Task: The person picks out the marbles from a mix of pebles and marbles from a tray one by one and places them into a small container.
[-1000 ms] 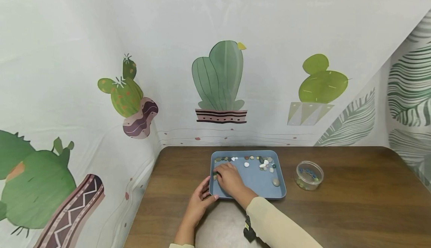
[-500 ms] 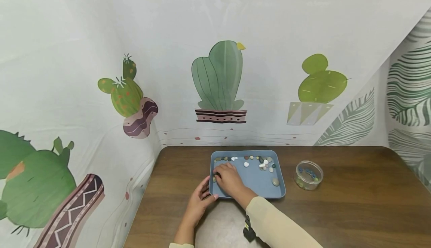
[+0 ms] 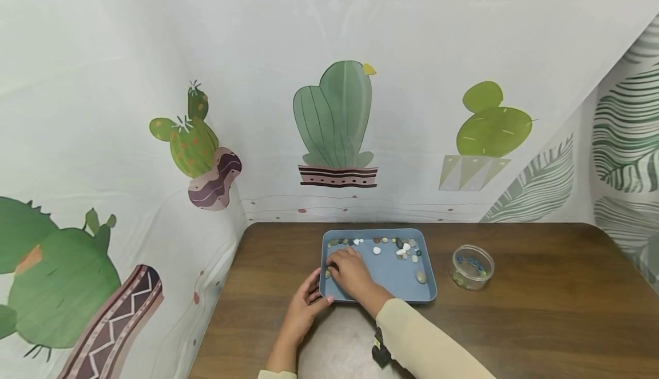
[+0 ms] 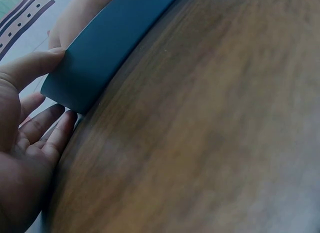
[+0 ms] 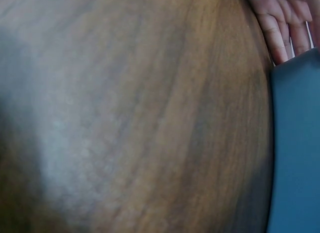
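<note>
A blue rectangular tray [image 3: 381, 288] lies on the table, with small pebbles along its far side and in its far right corner. My left hand [image 3: 302, 309] grips the tray's near left corner. In the left wrist view its thumb [image 4: 37, 65] is on the rim and the other fingers are against the outer side. Inside the tray, my right hand [image 3: 352, 275] reaches to the left wall with curled fingers and pinches a small dark pebble, mostly hidden by the fingertips. Just nearer lies a yellowish pebble [image 3: 328, 274]. The right wrist view shows no right fingers.
A clear round tub [image 3: 472, 267] with blue and yellow-green pieces stands right of the tray on the brown wooden table [image 3: 540, 299]. A larger grey-beige pebble [image 3: 421, 277] lies near the tray's right wall. Behind the table hangs a white cloth [image 3: 412, 36] printed with cacti.
Both hands and the tray stay nearly where they were. Only the right fingertips and the pebbles beside them at the left wall have shifted slightly.
</note>
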The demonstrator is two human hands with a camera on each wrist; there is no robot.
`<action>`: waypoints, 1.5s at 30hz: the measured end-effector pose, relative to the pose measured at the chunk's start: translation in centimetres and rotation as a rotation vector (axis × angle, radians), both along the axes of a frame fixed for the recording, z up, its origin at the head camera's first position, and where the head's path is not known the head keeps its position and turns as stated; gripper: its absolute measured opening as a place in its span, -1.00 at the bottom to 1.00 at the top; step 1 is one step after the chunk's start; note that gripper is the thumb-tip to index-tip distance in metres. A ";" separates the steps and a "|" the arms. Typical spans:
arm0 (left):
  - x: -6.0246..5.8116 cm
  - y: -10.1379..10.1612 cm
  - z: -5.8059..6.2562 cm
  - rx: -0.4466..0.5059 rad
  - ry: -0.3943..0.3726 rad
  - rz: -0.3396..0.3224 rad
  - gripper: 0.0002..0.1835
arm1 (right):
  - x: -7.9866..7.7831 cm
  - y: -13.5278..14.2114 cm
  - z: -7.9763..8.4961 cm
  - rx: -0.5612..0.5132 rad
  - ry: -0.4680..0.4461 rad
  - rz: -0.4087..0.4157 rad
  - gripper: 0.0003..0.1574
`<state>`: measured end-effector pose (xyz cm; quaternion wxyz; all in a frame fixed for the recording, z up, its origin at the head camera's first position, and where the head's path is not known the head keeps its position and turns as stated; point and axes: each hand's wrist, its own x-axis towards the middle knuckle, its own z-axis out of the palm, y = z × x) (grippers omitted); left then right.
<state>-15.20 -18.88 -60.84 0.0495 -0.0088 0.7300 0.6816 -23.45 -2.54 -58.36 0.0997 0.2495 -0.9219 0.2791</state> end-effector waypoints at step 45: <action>-0.1 0.1 -0.2 -0.007 0.011 0.013 -0.17 | 0.4 0.8 1.8 -0.139 0.018 -0.064 -0.81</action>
